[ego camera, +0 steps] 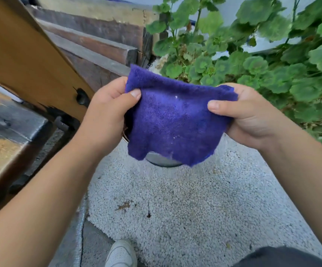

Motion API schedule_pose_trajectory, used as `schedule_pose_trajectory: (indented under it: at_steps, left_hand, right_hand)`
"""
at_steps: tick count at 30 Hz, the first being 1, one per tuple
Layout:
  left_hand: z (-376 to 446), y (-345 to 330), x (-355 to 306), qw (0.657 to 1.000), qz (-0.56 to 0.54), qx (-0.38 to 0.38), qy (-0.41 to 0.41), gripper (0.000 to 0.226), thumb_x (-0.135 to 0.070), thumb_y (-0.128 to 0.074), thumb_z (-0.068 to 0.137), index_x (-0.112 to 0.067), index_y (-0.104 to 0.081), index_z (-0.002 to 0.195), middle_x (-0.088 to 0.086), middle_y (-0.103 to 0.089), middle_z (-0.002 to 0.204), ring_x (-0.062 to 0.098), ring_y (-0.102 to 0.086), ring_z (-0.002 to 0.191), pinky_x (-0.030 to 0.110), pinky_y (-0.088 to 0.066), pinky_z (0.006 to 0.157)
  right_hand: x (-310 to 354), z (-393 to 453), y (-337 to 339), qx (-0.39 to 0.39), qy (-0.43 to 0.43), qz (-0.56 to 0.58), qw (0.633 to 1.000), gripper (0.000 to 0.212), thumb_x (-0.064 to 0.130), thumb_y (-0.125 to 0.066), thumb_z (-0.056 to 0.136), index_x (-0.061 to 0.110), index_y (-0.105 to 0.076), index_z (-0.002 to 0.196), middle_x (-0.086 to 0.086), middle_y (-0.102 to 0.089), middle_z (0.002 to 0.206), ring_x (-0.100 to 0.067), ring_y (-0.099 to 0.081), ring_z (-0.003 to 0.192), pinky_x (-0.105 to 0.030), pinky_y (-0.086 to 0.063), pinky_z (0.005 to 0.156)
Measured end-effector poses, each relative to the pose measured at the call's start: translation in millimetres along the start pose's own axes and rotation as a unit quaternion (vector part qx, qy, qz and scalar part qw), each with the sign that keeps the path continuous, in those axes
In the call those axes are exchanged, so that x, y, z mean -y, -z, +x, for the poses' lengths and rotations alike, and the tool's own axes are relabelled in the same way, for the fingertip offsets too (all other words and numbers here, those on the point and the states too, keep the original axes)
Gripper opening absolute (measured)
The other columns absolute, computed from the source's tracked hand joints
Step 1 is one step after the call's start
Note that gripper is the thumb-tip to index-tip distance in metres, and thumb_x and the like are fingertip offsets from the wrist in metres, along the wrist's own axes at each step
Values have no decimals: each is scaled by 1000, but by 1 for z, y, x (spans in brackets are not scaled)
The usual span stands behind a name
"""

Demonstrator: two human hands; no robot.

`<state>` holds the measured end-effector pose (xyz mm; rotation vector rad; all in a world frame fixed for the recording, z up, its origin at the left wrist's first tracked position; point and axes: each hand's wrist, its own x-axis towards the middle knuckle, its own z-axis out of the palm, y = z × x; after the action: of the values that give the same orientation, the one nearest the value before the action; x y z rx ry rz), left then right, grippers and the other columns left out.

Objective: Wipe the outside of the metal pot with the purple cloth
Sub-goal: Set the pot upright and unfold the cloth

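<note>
The left hand (pixel 108 110) pinches the upper left edge of the purple cloth (pixel 173 120), thumb on the front and the fingers folded behind it. The right hand (pixel 249 116) pinches the upper right edge in the same way, thumb across the front. Both forearms reach forward from the lower corners, and the cloth hangs spread flat between the two hands. Behind its lower edge, only a small curved part of one metal pot (pixel 162 160) shows, standing on the pale pebbled ground (pixel 175 209). A wooden bench (pixel 11 116) is on the left, green plants (pixel 272 60) on the right, and one white shoe (pixel 120 253) below. No writing can be read.
</note>
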<state>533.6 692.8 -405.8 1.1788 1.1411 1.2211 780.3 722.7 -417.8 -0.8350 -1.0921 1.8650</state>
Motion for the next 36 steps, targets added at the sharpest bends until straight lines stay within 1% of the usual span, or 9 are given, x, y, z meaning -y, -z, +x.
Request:
schedule_pose_trajectory:
  at_steps: [2, 4, 10, 14, 19, 22, 28, 32, 36]
  left_hand:
    - [0, 0, -18, 999, -23, 34, 6, 25, -10, -54, 83, -19, -74, 94, 1, -71, 89, 20, -61, 87, 37, -45, 80]
    - [-2, -2, -36, 998, -17, 54, 18, 21, -18, -60, 82, -15, -73, 99, 9, -70, 97, 25, -60, 94, 44, -45, 86]
    - [-5, -12, -106, 995, -31, -90, 13, 12, -23, -62, 87, -21, -72, 91, 10, -66, 92, 23, -54, 87, 40, -39, 79]
    - [-12, -13, -171, 992, -6, -122, -7, 13, -22, -59, 89, -28, -67, 81, 7, -60, 85, 18, -50, 81, 36, -40, 71]
    - [-35, -2, -256, 990, 18, -141, -17, 15, -16, -55, 92, -25, -64, 84, -10, -64, 73, 9, -54, 67, 29, -45, 59]
    - [-64, 12, -320, 986, 16, -166, -26, 13, -14, -54, 92, -22, -61, 86, -14, -64, 71, 2, -54, 64, 19, -43, 58]
    - [-163, 41, -437, 962, 10, -274, 16, 13, -20, -55, 88, -25, -64, 80, -1, -59, 70, 14, -47, 60, 31, -35, 55]
    - [-270, 62, -515, 930, 31, -364, 31, 17, -17, -54, 89, -26, -67, 83, -12, -68, 70, 4, -57, 61, 22, -45, 56]
    - [-379, 86, -566, 891, 17, -451, 52, 17, -22, -57, 85, -31, -69, 76, -9, -65, 71, 8, -55, 66, 29, -43, 61]
  right_hand:
    - [20, 1, -7, -1, 16, -42, 999, 14, 2, -66, 71, 15, -61, 74, 0, -65, 69, -14, -60, 64, -25, -50, 60]
    - [43, 3, -18, -1, 33, -82, 996, 18, 2, -69, 69, 19, -62, 70, 2, -62, 66, -13, -57, 61, -23, -48, 59]
    - [129, 2, -47, -49, 49, -131, 989, 9, 10, -69, 74, 16, -74, 77, 0, -72, 72, -13, -65, 66, -26, -54, 63]
    - [184, -8, -81, -74, 51, -168, 982, 14, 12, -68, 78, 22, -77, 79, 3, -73, 72, -13, -65, 67, -30, -56, 64]
    - [248, -21, -137, -73, 29, -198, 977, 14, 13, -69, 78, 24, -77, 83, 2, -73, 74, -19, -65, 69, -39, -56, 66]
    - [295, -28, -184, -36, 14, -202, 979, 15, 14, -68, 78, 24, -77, 85, 1, -73, 76, -19, -65, 70, -39, -57, 65]
    - [353, -62, -296, 110, -47, -178, 977, 20, 8, -64, 84, 23, -77, 88, -2, -74, 79, -16, -66, 70, -32, -57, 60]
    - [371, -104, -397, 185, -76, -183, 963, 32, -4, -57, 91, 21, -75, 83, -3, -72, 75, -16, -65, 67, -35, -55, 61]
    - [369, -150, -498, 270, -99, -203, 936, 25, -3, -59, 91, 17, -73, 84, -5, -72, 75, -17, -65, 67, -32, -55, 60]
